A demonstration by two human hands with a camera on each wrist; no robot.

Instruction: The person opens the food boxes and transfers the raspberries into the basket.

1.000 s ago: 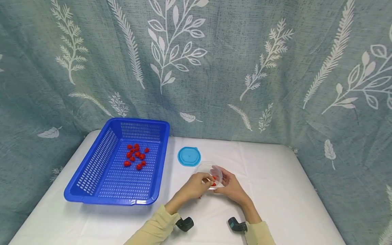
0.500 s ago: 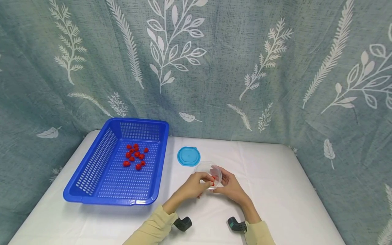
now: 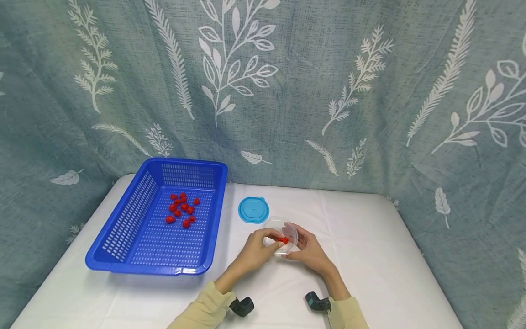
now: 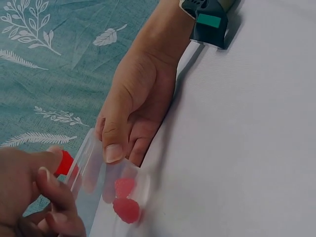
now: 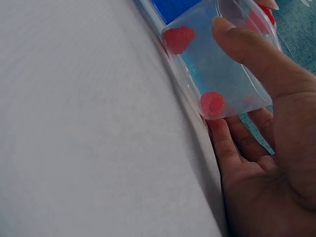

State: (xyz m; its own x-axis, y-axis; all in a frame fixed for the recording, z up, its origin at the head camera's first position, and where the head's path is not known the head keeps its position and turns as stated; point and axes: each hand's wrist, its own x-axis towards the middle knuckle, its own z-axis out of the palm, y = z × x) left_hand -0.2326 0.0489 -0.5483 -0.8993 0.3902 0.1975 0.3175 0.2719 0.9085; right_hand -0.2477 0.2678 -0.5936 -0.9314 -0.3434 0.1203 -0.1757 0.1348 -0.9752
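A clear plastic container [image 3: 279, 223] is gripped by my right hand [image 3: 313, 252], with the thumb on its near side in the right wrist view and the fingers around the far side. My left hand [image 3: 254, 250] is at the container's mouth. In the left wrist view, the fingertips of my left hand [image 4: 37, 190] pinch a red raspberry [image 4: 64, 163] near the rim. Two other raspberries are inside: one raspberry [image 5: 178, 39] and another raspberry [image 5: 212, 104] show through the wall in the right wrist view.
A blue basket [image 3: 218, 214] with several raspberries [image 3: 184, 207] stands on the left of the white-covered table [image 3: 370, 256]. Just beyond the container lies a light-blue lid [image 3: 253, 209]. A patterned green curtain [image 3: 296, 91] hangs behind the table.
My left hand has shifted slightly left and away from me, with its fingertips drawn back toward the container's left side. The right hand and container have stayed in place.
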